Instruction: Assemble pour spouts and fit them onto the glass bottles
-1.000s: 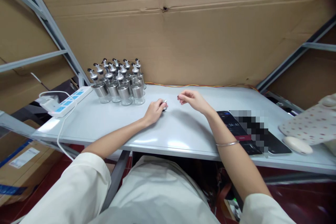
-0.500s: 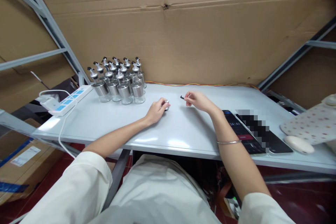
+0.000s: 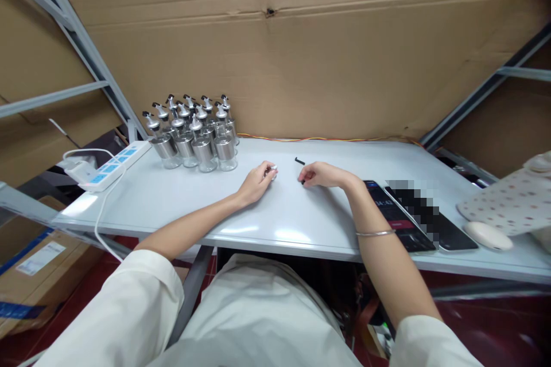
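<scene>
My left hand (image 3: pixel 257 179) is closed around a small silver pourer spout (image 3: pixel 274 168), mostly hidden by the fingers, just above the table. Over the tabletop to its right, my right hand (image 3: pixel 317 174) has its fingers pinched at a small black piece (image 3: pixel 303 182), which shows only partly below the fingertips. A thin black spout flap (image 3: pixel 299 160) lies on the table just beyond that hand, touching neither hand. At the left stand several glass oil bottles (image 3: pixel 203 152) with steel bands, most topped with silver spouts and black flaps.
A white power strip (image 3: pixel 115 166) with a plugged charger and cable lies along the left edge. Two phones (image 3: pixel 402 215), a cream oval object (image 3: pixel 488 235) and a dotted container (image 3: pixel 512 200) are on the right. Cardboard (image 3: pixel 301 69) walls the back.
My right hand has let go of the black flap, which now lies on the table. It has moved slightly nearer to me, to another small black piece. My left hand has hardly moved.
</scene>
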The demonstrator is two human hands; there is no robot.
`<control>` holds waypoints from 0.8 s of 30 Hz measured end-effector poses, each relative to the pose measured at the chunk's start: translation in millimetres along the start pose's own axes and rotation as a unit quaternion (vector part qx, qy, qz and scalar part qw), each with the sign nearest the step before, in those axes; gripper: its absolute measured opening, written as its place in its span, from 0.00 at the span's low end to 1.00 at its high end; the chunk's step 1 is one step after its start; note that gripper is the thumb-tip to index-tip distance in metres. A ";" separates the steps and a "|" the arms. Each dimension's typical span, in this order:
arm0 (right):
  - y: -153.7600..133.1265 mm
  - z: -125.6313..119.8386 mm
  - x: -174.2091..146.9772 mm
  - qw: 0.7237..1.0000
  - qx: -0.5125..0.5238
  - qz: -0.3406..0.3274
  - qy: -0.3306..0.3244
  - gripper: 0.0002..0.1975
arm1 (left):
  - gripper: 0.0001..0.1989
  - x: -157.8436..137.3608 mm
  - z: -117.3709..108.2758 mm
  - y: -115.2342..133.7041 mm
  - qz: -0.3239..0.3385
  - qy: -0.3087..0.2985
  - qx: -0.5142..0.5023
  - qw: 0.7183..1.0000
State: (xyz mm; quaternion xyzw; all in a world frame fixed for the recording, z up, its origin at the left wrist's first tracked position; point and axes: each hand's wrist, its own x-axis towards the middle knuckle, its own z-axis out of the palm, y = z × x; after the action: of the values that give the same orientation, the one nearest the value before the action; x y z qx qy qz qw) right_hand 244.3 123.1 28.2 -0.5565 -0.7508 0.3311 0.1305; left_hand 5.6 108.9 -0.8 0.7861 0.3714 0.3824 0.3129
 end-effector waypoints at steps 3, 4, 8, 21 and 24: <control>-9.0 -1.3 -4.1 1.000 0.007 -0.009 0.029 0.12 | 0.08 0.6 1.7 -1.6 0.011 0.010 -0.002 1.000; -14.0 -0.2 -5.3 0.998 0.021 -0.022 0.052 0.14 | 0.08 0.7 2.7 -2.2 0.016 0.016 -0.004 1.000; -40.5 14.9 -7.7 0.983 0.124 -0.114 0.078 0.20 | 0.15 -0.3 7.2 -5.8 0.051 0.026 -0.029 0.998; -49.2 23.5 -5.3 0.953 0.249 -0.154 0.079 0.18 | 0.08 4.7 -5.8 -10.0 0.238 0.052 0.089 0.966; -48.6 21.2 -7.0 0.965 0.213 -0.138 0.064 0.19 | 0.09 3.4 -8.9 -6.8 0.236 0.030 0.119 0.964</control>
State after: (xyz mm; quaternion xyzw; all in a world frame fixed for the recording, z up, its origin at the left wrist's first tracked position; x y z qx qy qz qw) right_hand 198.3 101.3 44.8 -0.4268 -0.7229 0.4254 0.3381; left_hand -2.7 117.1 -0.3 0.8710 0.2278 0.4221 0.1066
